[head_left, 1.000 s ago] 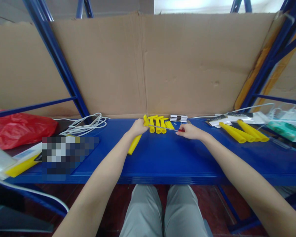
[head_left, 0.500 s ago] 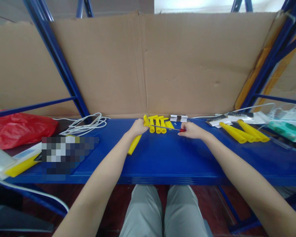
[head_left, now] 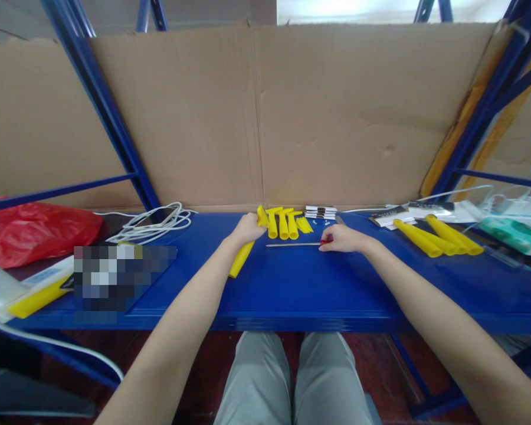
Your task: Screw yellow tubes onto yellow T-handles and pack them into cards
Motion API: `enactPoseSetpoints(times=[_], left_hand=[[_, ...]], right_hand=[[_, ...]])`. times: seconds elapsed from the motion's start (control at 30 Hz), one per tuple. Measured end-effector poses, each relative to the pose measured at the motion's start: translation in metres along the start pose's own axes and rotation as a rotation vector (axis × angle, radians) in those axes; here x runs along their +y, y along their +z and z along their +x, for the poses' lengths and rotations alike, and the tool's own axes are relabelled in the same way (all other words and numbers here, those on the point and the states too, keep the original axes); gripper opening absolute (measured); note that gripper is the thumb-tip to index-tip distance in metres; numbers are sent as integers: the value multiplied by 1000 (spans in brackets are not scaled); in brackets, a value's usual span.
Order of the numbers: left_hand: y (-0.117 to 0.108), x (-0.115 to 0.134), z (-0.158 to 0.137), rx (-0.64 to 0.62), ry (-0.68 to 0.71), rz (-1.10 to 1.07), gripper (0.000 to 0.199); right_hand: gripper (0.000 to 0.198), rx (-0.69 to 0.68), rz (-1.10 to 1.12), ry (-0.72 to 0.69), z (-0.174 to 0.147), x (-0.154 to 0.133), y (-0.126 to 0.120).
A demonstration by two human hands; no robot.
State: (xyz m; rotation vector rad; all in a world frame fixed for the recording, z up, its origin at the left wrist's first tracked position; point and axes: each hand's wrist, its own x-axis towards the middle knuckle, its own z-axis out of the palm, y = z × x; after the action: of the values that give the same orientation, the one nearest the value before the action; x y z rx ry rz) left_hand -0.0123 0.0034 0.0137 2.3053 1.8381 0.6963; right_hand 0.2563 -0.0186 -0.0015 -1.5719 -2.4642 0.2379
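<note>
My left hand (head_left: 248, 228) is wrapped round a yellow T-shaped plastic tool (head_left: 242, 260); its tubular handle slants down toward me and its wide head shows above my fingers. In my right hand (head_left: 343, 238) is the red handle of a screwdriver (head_left: 294, 245). The long metal shaft points left, low over the blue tabletop and apart from the yellow tool. Between my hands, farther back, several similar yellow T-shaped tools (head_left: 284, 227) lie in a row. Small loose yellow pieces (head_left: 304, 225) and tiny screws (head_left: 327, 223) sit to their right.
Small black-and-white packs (head_left: 321, 212) are stacked at the cardboard wall (head_left: 336, 118). Several yellow tapered tubes (head_left: 425, 238) lie at right beside flat packets (head_left: 389, 216). At left are a coiled white cable (head_left: 166, 221), a red plastic bag (head_left: 39, 230) and a blurred item (head_left: 115, 280).
The screwdriver has come away from the head of the yellow tool and dropped toward the tabletop, with my right hand lower. My left hand has stayed in place.
</note>
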Motion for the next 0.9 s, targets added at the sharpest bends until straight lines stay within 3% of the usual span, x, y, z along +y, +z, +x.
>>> enactPoseSetpoints(times=[0.4, 0.9], left_hand=[[0, 0, 0, 3, 2, -38, 26], [1, 2, -1, 3, 21, -59, 26]], right_hand=[[28, 20, 164, -7, 1, 6, 6], [35, -8, 170, -19, -1, 0, 4]])
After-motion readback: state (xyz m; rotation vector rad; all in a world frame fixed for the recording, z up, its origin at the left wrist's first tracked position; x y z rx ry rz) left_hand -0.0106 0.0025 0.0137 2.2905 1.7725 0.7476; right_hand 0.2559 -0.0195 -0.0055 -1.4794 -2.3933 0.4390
